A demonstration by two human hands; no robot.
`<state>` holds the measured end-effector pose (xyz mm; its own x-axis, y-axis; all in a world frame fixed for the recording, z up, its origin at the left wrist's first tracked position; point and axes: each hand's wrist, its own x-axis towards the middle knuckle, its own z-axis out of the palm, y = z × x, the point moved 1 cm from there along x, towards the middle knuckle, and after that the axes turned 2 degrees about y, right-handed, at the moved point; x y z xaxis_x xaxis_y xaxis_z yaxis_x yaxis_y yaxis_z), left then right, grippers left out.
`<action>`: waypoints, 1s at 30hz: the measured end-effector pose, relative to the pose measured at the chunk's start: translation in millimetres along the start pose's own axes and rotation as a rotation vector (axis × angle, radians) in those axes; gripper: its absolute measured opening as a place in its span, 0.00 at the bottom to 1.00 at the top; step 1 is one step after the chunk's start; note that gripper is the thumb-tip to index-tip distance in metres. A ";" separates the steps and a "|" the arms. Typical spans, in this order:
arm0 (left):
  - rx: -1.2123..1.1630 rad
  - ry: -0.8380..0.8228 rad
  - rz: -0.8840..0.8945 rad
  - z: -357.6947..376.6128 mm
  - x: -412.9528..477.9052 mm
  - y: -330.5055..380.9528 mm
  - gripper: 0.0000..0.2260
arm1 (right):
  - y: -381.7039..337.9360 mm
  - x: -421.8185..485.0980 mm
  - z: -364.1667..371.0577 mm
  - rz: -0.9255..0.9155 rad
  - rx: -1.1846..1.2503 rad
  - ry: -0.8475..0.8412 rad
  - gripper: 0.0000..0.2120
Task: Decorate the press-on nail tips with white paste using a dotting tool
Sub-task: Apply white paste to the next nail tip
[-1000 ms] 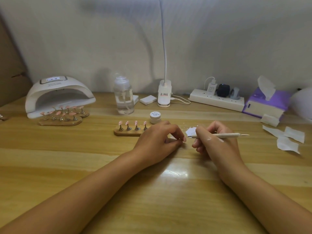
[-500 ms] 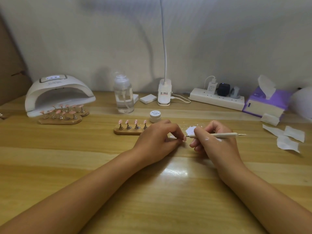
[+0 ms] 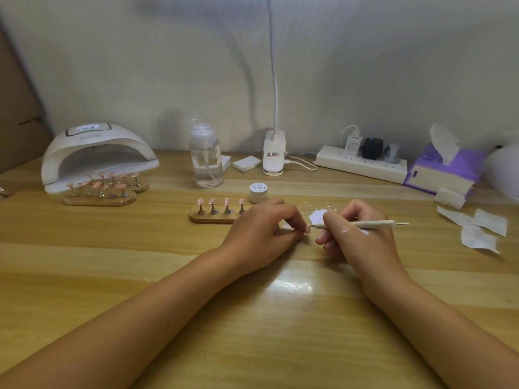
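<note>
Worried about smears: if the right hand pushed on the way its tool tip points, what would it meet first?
Probably the fingers of the left hand, curled right at the tip of the tool; depth is unclear, and whether they pinch anything is hidden.

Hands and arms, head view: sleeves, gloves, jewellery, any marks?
No sleeves in view: left arm and right arm are bare to the frame edge. Left hand and right hand have no gloves, rings, watch or bracelet showing. Two white smears sit on the back of the right hand.
</note>
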<state>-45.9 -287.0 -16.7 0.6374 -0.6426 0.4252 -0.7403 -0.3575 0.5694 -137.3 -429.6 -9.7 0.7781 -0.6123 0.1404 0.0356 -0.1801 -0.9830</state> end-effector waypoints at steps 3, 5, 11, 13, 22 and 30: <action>0.004 -0.001 0.000 -0.4 -0.2 0.9 0.12 | 0.0 0.4 -0.5 0.003 0.012 0.010 0.08; 0.008 -0.002 0.000 -0.4 -0.1 0.9 0.11 | 0.3 0.7 -0.6 0.000 0.006 0.007 0.08; 0.010 -0.009 0.005 -0.1 0.1 0.2 0.09 | 1.4 1.1 -0.1 -0.001 -0.002 -0.004 0.09; 0.015 -0.008 0.007 -0.2 0.0 -0.2 0.09 | 0.5 1.3 0.0 -0.003 -0.001 -0.002 0.09; -0.016 -0.005 0.001 1.3 0.5 -4.0 0.06 | -3.4 3.8 -10.5 -0.116 0.034 0.144 0.07; -0.025 -0.009 -0.003 0.7 0.5 -4.4 0.06 | 9.0 18.0 -22.2 -0.082 -0.381 0.103 0.10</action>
<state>-42.5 -286.3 -19.5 0.6372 -0.6479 0.4173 -0.7329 -0.3420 0.5881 -136.9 -459.3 -13.4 0.7146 -0.6545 0.2469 -0.1547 -0.4922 -0.8566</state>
